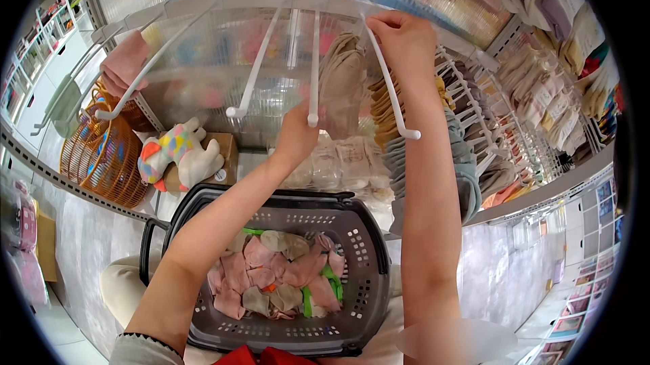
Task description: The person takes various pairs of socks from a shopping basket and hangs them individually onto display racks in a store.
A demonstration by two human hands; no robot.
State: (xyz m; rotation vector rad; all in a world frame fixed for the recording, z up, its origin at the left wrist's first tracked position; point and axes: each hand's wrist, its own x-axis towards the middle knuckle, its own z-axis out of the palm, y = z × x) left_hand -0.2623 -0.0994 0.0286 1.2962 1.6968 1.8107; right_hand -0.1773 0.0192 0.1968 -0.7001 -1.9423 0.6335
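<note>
My left hand (298, 134) is half closed beside the tip of a white display hook (316, 65). Its fingers are partly hidden, so I cannot tell whether it grips anything. Beige socks (343, 80) hang just right of that hook. At the back rail, the curled fingers of my right hand (409, 42) grip the base of another white hook (388, 78). A dark grey shopping basket (373, 273) rests before me, below both forearms. Inside lie folded pink socks (307, 268) and beige socks (287, 299), with some green pieces among them.
Rows of mustard socks (388, 106) and grey-blue socks (464, 182) hang on the right. To the left stand a wicker basket (109, 162) and a patchwork plush toy (183, 154) by a cardboard box (226, 151). Packaged goods (345, 159) lie on the lower shelf.
</note>
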